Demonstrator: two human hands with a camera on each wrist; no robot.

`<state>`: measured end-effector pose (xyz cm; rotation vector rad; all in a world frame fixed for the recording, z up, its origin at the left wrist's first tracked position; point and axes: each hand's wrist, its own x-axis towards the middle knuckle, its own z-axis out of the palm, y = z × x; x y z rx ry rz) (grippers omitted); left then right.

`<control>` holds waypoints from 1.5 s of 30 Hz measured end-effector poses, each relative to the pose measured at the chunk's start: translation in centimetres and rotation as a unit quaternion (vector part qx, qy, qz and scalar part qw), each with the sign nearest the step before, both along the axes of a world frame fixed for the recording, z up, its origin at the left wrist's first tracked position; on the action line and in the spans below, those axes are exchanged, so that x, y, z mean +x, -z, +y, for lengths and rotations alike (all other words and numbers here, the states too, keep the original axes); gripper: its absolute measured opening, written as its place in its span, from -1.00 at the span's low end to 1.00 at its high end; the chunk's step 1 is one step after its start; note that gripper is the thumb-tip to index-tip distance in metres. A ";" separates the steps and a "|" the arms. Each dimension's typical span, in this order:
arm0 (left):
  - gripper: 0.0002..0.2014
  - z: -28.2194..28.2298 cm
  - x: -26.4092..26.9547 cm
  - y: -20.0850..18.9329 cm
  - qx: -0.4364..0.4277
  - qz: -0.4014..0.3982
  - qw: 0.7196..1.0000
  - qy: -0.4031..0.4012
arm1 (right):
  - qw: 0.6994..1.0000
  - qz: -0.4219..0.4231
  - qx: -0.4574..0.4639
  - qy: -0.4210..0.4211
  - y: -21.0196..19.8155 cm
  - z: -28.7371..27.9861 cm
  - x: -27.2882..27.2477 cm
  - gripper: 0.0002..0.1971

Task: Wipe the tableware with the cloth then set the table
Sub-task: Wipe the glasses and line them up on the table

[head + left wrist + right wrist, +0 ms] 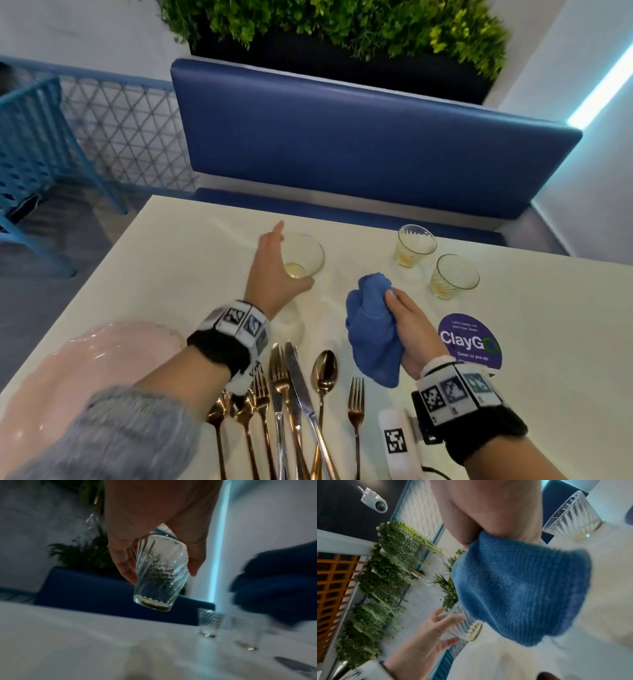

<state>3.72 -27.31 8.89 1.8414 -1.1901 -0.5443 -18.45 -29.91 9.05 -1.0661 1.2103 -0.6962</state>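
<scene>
Above white table point(191, 240), left hand point(270, 270) holds glass point(303, 255) tilted, rim up.

Even, bright lighting is seen overhead; the left wrist view is dim and blurred, with edges bent throughout.

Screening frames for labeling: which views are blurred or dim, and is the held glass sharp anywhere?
Head: mostly sharp; pink plate smeared. Left wrist: dim, bluish; glass in the left hand fairly sharp, table and cloth blurred. Right wrist: bright, strongly distorted; cloth soft under the right hand.
</scene>
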 end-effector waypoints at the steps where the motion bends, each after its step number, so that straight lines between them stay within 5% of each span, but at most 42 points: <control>1: 0.06 1.0 -1.7 -1.0 -0.014 -0.007 0.999 0.041 | 1.000 -0.010 -0.005 -0.002 -0.4 -0.1 0.4 -0.74; 5: -0.01 3.7 -7.1 -2.6 -0.071 -0.065 0.985 0.141 | 0.998 -0.049 -0.033 -0.003 -1.3 0.6 1.2 -0.70; 8: -0.05 4.8 -8.5 -3.0 -0.092 -0.071 0.978 0.172 | 0.997 -0.004 -0.074 0.028 -1.4 1.3 0.0 -0.72; 11: -0.16 5.3 -9.3 -3.2 -0.042 0.091 0.972 0.211 | 0.993 0.046 -0.103 0.044 -1.9 1.5 -2.4 -0.73; 13: -0.42 5.2 -10.0 -3.0 0.012 0.295 0.946 0.130 | 0.987 0.083 -0.133 0.022 -2.3 1.6 -3.9 -0.70; 15: -0.69 4.7 -11.0 -3.0 0.108 0.477 0.872 0.018 | 0.981 0.088 -0.172 -0.008 -2.9 2.0 -5.1 -0.69; 19: -0.52 4.1 -13.6 -3.8 0.232 0.703 0.669 0.062 | 0.962 0.102 -0.234 -0.095 -4.1 2.9 -6.7 -0.69; 21: -0.54 3.9 -14.6 -4.1 0.223 0.739 0.632 0.072 | 0.958 0.110 -0.233 -0.127 -5.0 2.9 -7.7 -0.68; 23: -0.53 3.4 -15.3 -3.8 0.207 0.742 0.635 0.059 | 0.966 0.103 -0.202 -0.124 -5.9 2.5 -9.0 -0.67; 27: -0.74 2.3 -16.3 -4.0 0.166 0.727 0.666 -0.010 | 0.975 0.014 -0.219 0.015 -7.8 1.9 -10.9 -0.92; 30: -0.76 2.1 -17.7 -5.2 0.138 0.721 0.679 -0.015 | 0.943 0.001 -0.331 0.012 -8.1 2.4 -10.9 -0.76; 31: -0.72 2.0 -18.2 -5.4 0.115 0.722 0.683 -0.010 | 0.914 0.056 -0.400 -0.032 -7.8 3.0 -10.7 -0.63; 34: -0.58 1.8 -19.5 -6.1 0.055 0.706 0.706 -0.008 | 0.746 0.263 -0.562 -0.243 -5.7 4.2 -10.5 -0.58; 37: -0.48 1.9 -19.9 -5.8 0.048 0.678 0.734 0.011 | 0.702 0.291 -0.564 -0.324 -5.1 3.7 -11.0 -0.60; 40: -0.62 2.1 -20.8 -6.1 0.056 0.647 0.759 0.033 | 0.628 0.390 -0.587 -0.329 -5.0 3.0 -10.7 -0.48; 42: -0.65 2.4 -21.0 -6.9 0.034 0.633 0.770 0.076 | 0.646 0.404 -0.566 -0.314 -4.7 2.5 -9.9 -0.42; 45: -0.66 2.5 -20.5 -7.6 0.003 0.599 0.793 0.112 | 0.768 0.264 -0.520 -0.264 -4.8 2.3 -8.7 -0.42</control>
